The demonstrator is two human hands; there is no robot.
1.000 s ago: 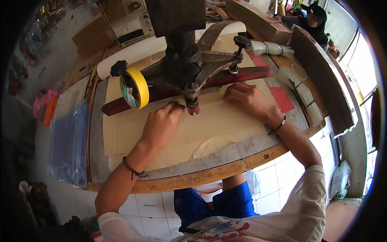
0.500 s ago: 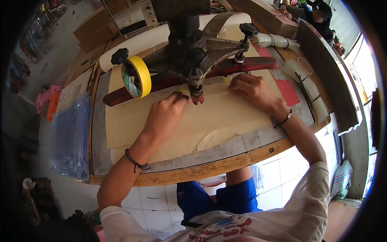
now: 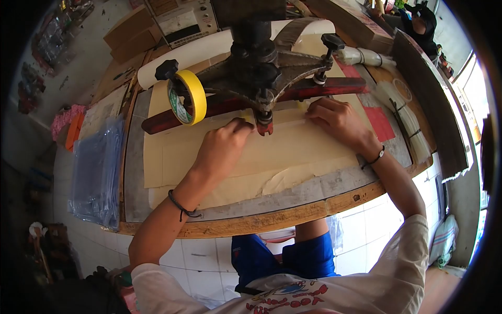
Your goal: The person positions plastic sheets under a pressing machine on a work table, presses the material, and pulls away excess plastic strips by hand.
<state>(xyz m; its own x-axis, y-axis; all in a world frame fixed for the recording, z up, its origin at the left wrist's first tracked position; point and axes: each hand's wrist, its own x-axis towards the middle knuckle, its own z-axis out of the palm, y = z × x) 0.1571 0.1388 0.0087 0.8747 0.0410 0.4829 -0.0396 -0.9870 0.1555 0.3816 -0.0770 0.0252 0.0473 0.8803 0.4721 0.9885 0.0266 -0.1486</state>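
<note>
Below the dark metal press head (image 3: 256,68) and its long red bar (image 3: 225,104), a tan sheet (image 3: 209,178) lies over the worktable. My left hand (image 3: 225,144) has its fingers curled down at the sheet, just left of the small red notched tip (image 3: 265,129). To the right of that tip, my right hand (image 3: 337,119) rests on the sheet with bent fingers pressed together. Whatever lies under either set of fingertips is hidden or too small to name. A yellow tape roll (image 3: 196,98) hangs from the press's left knob (image 3: 166,70).
Clear plastic sleeves (image 3: 97,172) are stacked at the left. Bundled clear strips (image 3: 405,115) and a long dark board (image 3: 429,99) lie at the right. Behind the press are a white roll (image 3: 157,68) and a control box (image 3: 185,23). Another person (image 3: 421,26) is at the back right.
The whole view has shifted, so the table and press appear farther right and slightly higher. Both hands keep nearly the same place and pose beside the press bar.
</note>
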